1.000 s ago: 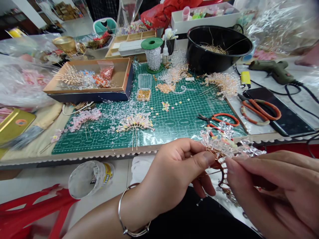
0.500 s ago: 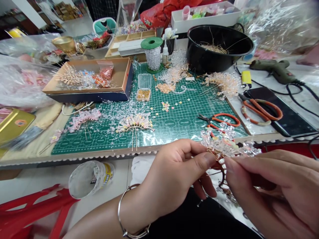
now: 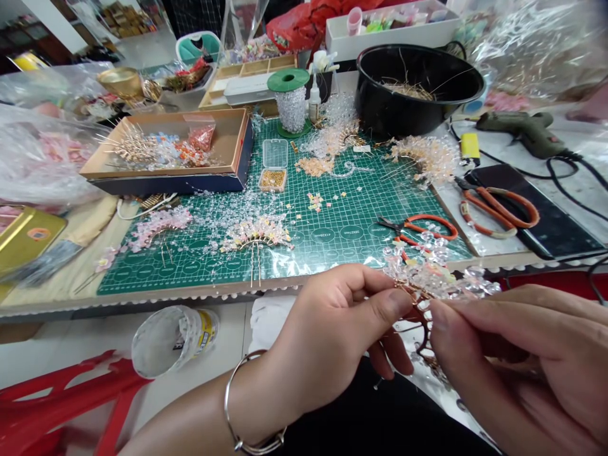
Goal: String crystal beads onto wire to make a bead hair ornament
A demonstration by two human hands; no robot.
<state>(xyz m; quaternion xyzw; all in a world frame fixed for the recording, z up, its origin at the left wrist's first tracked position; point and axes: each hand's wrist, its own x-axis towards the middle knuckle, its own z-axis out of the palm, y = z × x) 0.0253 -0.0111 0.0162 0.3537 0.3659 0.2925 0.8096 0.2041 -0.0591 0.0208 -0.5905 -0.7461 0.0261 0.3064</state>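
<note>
Between my hands is a beaded hair ornament (image 3: 430,273), with clear beads and small pale petals on copper-coloured wire. My left hand (image 3: 349,329), a silver bangle on its wrist, pinches the wire at the ornament's left end. Thumb and forefinger of my right hand (image 3: 517,354) close on the wire at the other side; its remaining fingers are partly hidden. Brown wire and more beads hang below the grip. Orange-handled scissors (image 3: 422,229) lie just behind the ornament. On the green cutting mat (image 3: 327,253) rest a beaded hairpin (image 3: 256,235) and a pink beaded piece (image 3: 159,228).
Loose clear beads spread over the mat's left half. A shallow box (image 3: 175,180), a spool of clear beads (image 3: 291,104) and a black basin (image 3: 413,95) stand farther back. At right are pliers (image 3: 503,212), a phone (image 3: 551,234) and a glue gun (image 3: 517,130). A bucket (image 3: 166,342) is below the table.
Both hands keep their pinch on the ornament, with only a very slight shift of the fingers and beads. The view has moved a tiny bit; the things on the table lie as before.
</note>
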